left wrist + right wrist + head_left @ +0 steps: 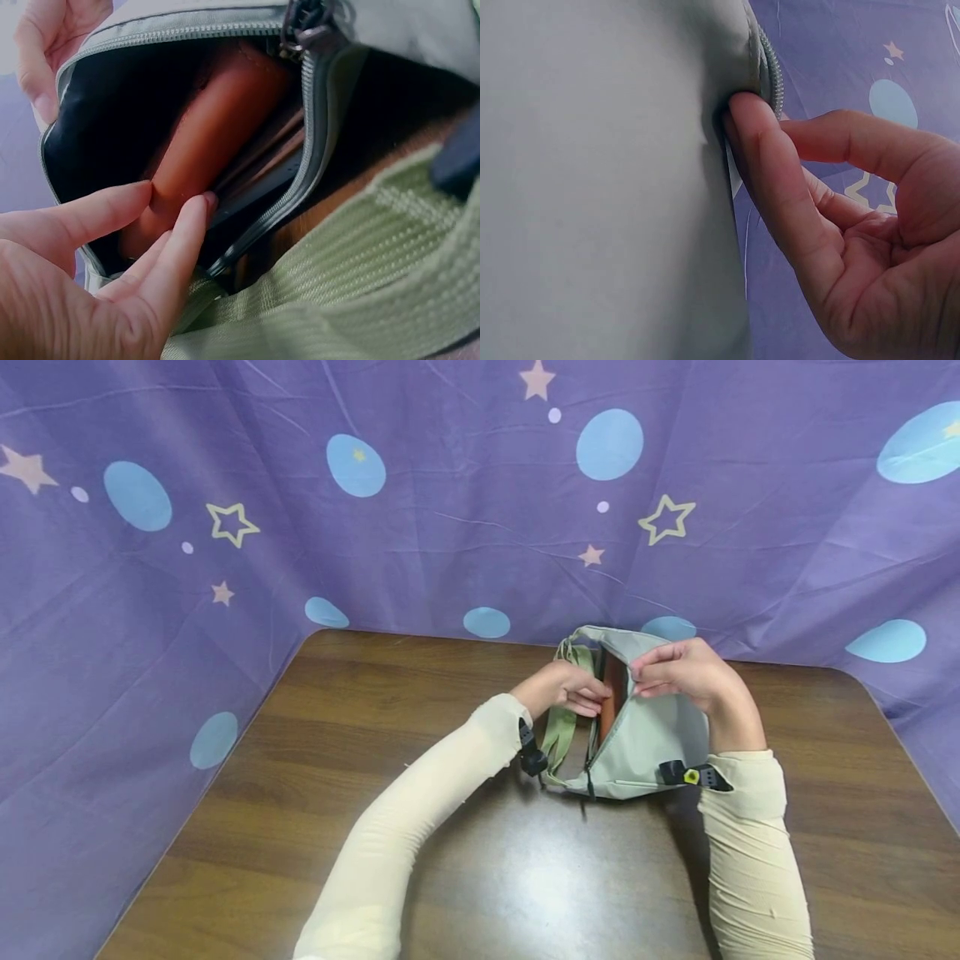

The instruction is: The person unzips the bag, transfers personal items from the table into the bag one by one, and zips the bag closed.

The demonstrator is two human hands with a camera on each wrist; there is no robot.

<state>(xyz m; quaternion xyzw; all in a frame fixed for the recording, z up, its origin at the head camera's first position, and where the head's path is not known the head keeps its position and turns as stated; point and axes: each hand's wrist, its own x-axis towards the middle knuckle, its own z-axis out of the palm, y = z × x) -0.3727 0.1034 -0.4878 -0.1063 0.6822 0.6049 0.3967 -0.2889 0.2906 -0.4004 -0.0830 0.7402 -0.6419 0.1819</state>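
Note:
A pale grey-green waist bag (656, 739) stands on the table with its zipped mouth spread open toward the left. Inside lies what looks like a brown leather wallet (210, 135), tilted against the dark lining. My left hand (566, 687) reaches into the mouth and pinches the wallet's lower end between thumb and fingers, as the left wrist view shows. On the opposite side my right hand (693, 675) pinches the bag's zipped edge (771, 71) and holds it away. The far part of the wallet sits deep in the bag.
A green webbing strap (558, 735) hangs in loops at the bag's left side, close to my left wrist. The wooden table (480, 860) stretches out in front. A purple patterned cloth (480, 527) rises right behind the bag and along the left side.

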